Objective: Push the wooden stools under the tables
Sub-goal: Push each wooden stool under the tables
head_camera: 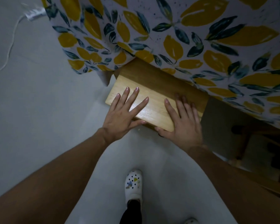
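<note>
A light wooden stool [153, 92] stands at the edge of a table draped in a white cloth with yellow and blue leaves [176, 34]. Its far part lies in shadow under the hanging cloth. My left hand [124, 110] rests flat on the seat's near left part, fingers spread, thumb at the near edge. On the near right corner my right hand [183, 120] lies flat, thumb hooked over the near edge. Neither hand wraps around the stool.
Pale floor [39, 118] spreads to the left and below. A white cable [10, 46] and a white plug block [35, 13] lie at the far left. Another wooden piece of furniture [255, 147] sits in shadow at the right. My foot in a white clog [133, 183] is below.
</note>
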Available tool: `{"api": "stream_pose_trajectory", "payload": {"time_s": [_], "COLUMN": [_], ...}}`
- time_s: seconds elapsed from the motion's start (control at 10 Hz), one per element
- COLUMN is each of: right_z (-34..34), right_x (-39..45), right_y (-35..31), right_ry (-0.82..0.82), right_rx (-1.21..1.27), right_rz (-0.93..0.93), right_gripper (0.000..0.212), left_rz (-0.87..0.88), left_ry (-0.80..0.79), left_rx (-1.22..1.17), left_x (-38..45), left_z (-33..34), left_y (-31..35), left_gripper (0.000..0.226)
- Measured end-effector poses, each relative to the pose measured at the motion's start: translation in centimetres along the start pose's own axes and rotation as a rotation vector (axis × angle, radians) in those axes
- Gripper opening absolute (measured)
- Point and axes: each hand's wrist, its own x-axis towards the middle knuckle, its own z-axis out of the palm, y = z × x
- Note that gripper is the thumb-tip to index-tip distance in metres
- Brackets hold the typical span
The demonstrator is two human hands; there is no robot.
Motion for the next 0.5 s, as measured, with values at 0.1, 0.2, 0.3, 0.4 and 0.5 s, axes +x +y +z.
{"api": "stream_pose_trajectory", "payload": {"time_s": [0.1, 0.2, 0.3, 0.4, 0.5], "right_z": [0.1, 0.0, 0.1, -1.3, -3.8], "right_x": [0.0, 0.2, 0.0, 0.3, -0.7], "right_y": [-0.1, -0.1, -0.3, -0.2, -0.7], "right_ry": [0.032, 0.032, 0.012, -0.081, -0.137], "right_rx": [-0.002, -0.007, -0.002, 0.016, 0.056], "right_rz": [0.0, 0.0, -0.001, -0.005, 0.013], "right_gripper": [0.092, 0.092, 0.092, 0.092, 0.087], "left_rz": [0.009, 0.02, 0.031, -0.001, -0.092], "left_ry": [0.017, 0.007, -0.049, -0.174, -0.286], "left_rx": [0.003, -0.041, -0.042, -0.023, -0.036], "left_x": [0.2, 0.4, 0.3, 0.6, 0.4], "left_z": [0.3, 0.0, -0.2, -1.5, -4.0], "left_y": [-0.1, -0.5, -0.4, -0.1, 1.9], "left_gripper": [0.071, 0.071, 0.072, 0.077, 0.087]}}
